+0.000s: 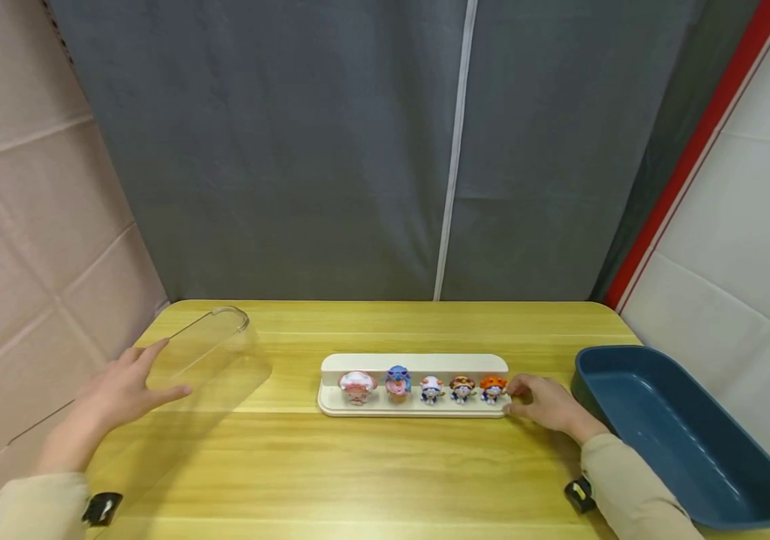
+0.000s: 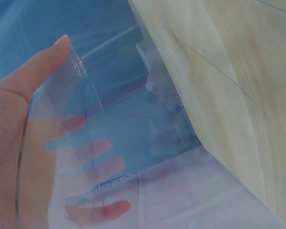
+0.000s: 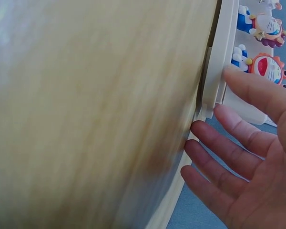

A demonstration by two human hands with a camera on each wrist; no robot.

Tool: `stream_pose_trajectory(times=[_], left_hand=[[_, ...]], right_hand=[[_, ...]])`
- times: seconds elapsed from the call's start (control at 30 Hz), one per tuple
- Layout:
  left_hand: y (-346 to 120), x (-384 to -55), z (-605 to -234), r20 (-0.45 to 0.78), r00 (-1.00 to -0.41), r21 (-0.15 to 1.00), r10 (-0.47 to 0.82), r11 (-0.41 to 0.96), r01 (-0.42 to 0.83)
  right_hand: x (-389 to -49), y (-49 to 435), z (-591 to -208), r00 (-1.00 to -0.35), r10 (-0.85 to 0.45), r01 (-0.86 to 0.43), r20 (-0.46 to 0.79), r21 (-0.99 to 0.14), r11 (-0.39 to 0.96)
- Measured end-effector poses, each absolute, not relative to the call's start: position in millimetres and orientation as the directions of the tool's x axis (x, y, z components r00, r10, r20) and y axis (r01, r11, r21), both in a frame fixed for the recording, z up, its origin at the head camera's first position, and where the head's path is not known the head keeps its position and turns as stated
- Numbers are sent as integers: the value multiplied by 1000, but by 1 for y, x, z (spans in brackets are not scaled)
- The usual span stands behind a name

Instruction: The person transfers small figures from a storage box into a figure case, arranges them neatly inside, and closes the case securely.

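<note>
A clear plastic cover [image 1: 233, 313] stands tilted at the left of the table. My left hand [image 1: 115, 390] grips it; in the left wrist view the thumb [image 2: 57, 52] lies by its rim, and the other fingers show through the clear plastic. At mid-table is a white display stand [image 1: 419, 363] with a raised back step. Several small figurines stand along it in a row, from a pink-and-white one [image 1: 358, 388] to an orange-hooded one [image 1: 493, 388]. At the stand's right end, my right hand [image 1: 550, 405] pinches the base corner between thumb and index finger, the other fingers extended.
A deep dark-blue bin [image 1: 689, 435] stands along the right edge, close beside my right forearm. Grey curtain [image 1: 311, 150] hangs behind the wooden table [image 1: 358, 480], with pale fabric walls on both sides. A small black device [image 1: 581, 495] sits at my right wrist.
</note>
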State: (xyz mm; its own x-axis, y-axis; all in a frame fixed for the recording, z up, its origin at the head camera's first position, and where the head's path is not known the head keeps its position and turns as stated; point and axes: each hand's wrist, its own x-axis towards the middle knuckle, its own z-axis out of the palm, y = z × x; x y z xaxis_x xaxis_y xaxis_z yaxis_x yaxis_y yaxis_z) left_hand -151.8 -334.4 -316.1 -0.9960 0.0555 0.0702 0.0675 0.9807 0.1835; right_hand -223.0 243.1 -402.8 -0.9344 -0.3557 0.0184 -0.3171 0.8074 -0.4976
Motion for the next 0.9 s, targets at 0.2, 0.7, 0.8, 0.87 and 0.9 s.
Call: stream_pose_trajectory(times=[0.2, 0.7, 0.8, 0.87, 0.9], left_hand=[[-336, -148, -315, 81, -996, 162, 31, 986, 44], [-332, -147, -310, 92, -995, 138, 39, 989, 52], [-329, -148, -308, 100, -994, 139, 47, 988, 61], [-327, -150, -306, 117, -991, 137, 58, 988, 74], [-326, -151, -304, 128, -990, 134, 66, 987, 83]], right_hand=[[-224, 243, -405, -934, -357, -322, 23, -491, 810], [-223, 244, -404, -936, -351, -321, 29, -480, 817], [-223, 244, -404, -937, -348, -317, 26, -477, 820], [-223, 243, -404, -938, -346, -315, 24, -476, 821], [-223, 243, -404, -939, -344, -313, 22, -477, 821]])
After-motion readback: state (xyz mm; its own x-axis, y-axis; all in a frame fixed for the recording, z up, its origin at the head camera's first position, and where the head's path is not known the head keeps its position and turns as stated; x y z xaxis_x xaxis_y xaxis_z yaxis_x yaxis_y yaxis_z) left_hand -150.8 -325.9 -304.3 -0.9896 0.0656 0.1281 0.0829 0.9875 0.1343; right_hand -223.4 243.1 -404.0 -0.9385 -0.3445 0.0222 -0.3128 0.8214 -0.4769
